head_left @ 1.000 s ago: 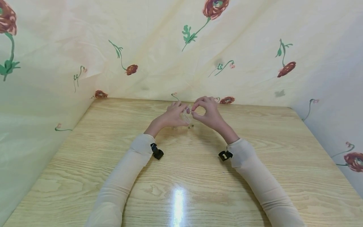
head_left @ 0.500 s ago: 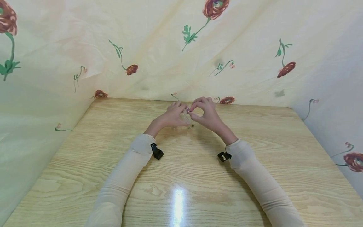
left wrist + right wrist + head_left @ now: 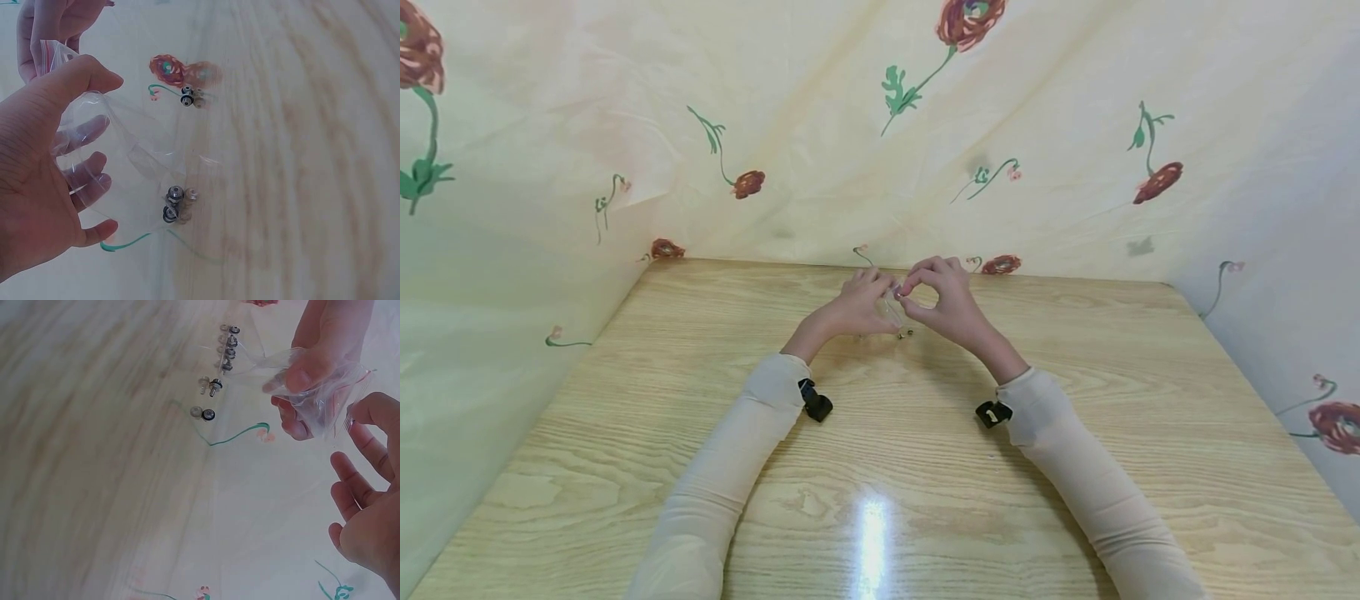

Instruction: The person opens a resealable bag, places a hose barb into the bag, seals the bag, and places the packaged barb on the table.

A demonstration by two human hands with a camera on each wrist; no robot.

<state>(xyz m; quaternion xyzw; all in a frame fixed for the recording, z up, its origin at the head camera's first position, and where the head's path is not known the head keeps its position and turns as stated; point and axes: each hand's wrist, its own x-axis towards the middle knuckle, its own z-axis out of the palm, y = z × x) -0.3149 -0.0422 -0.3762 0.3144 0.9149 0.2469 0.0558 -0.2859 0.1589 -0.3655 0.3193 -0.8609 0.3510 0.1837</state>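
My left hand [image 3: 852, 308] holds a clear zip bag [image 3: 317, 407] upright by its upper part, thumb on one side and fingers on the other. The bag's red-striped mouth faces my right hand [image 3: 953, 310]. Thumb and index finger of the right hand pinch a small ridged metal piece, like a screw [image 3: 348, 420], right at that mouth; its other fingers are spread. Low at the bag's bottom, several small metal screws [image 3: 174, 195] show. Beside the bag on the table lie two more, a screw with its shaft showing [image 3: 215, 387] and a round-headed one [image 3: 208, 414].
The wood-grain table [image 3: 887, 450] carries a bright light reflection near its front. A flowered cloth [image 3: 820, 125] hangs close behind the hands and along both sides. Each wrist wears a black camera mount [image 3: 816, 402].
My right hand has moved slightly left, bringing its pinched fingertips up to the bag's mouth. The left hand and the bag have stayed in place.
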